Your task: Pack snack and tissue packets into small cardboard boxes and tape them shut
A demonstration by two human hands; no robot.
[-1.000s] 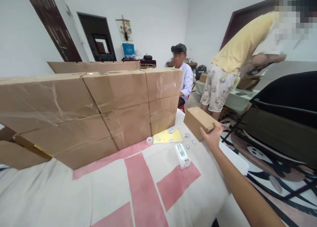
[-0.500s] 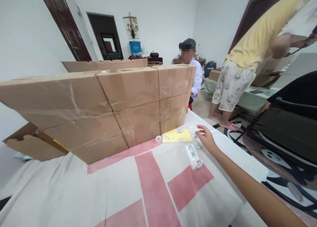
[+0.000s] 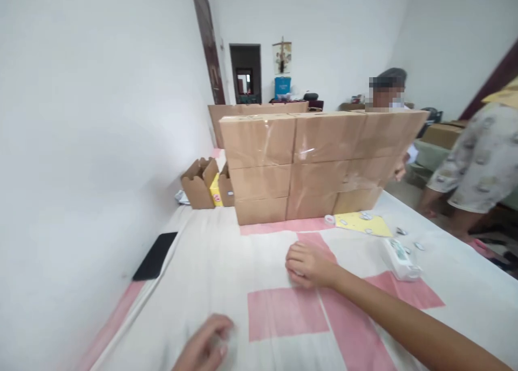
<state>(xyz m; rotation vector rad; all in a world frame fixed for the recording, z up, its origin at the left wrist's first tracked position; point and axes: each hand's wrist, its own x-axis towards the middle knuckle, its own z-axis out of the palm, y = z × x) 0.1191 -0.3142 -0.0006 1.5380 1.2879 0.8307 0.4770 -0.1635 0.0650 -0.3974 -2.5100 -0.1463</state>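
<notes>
My right hand (image 3: 308, 265) is over the pink-and-white cloth in the middle of the table, its fingers curled closed. Whatever they hold, if anything, is hidden, though a small pale spot shows between them. Low in the picture, my left hand (image 3: 207, 343) is smeared by motion, thumb and forefinger curved towards each other; I cannot make out anything between them. To the right of my right hand lie a white box-shaped dispenser (image 3: 402, 260), a yellow sheet (image 3: 362, 223) with small pieces on it, a roll of tape (image 3: 329, 220) and several small loose pieces (image 3: 419, 246).
Stacked cardboard boxes (image 3: 319, 166) form a wall across the table's far side. Open brown cartons (image 3: 199, 183) and a yellow box (image 3: 216, 190) stand at its left. A black phone (image 3: 155, 256) lies by the wall. Two people are beyond, one behind the boxes (image 3: 390, 93), one at right (image 3: 471, 155).
The view has turned left. My right hand has moved left, away from the loose pieces, and its fingers have curled in. My left hand has come into view at the bottom.
</notes>
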